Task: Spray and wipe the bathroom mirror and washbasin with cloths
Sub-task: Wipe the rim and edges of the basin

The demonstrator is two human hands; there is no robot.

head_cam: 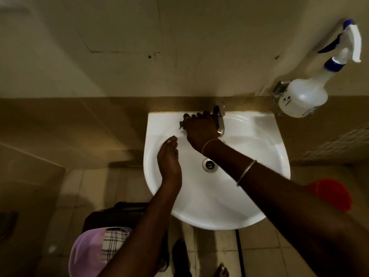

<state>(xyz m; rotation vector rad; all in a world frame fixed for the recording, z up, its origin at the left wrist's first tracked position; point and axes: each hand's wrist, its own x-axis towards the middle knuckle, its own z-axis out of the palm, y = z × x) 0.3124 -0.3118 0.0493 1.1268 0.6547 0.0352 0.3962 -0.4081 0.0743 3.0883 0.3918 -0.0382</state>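
Both forearms are left bare, with no sleeves seen. On the right arm, a thin gold-coloured bangle point(207, 145) is worn at the wrist, and a second, silver-coloured bangle point(246, 172) is worn higher up the forearm. Bare toes point(222, 270) are seen at the bottom edge.

Right hand point(200, 128) curled shut, arm outstretched — left hand point(169, 160) flat, fingers together.

The right hand point(200, 129) presses a dark cloth point(184, 120) at the washbasin's point(259, 176) twelve o'clock rim beside the tap point(219, 120); the left hand point(169, 158) hovers, fingers spread, at nine o'clock.
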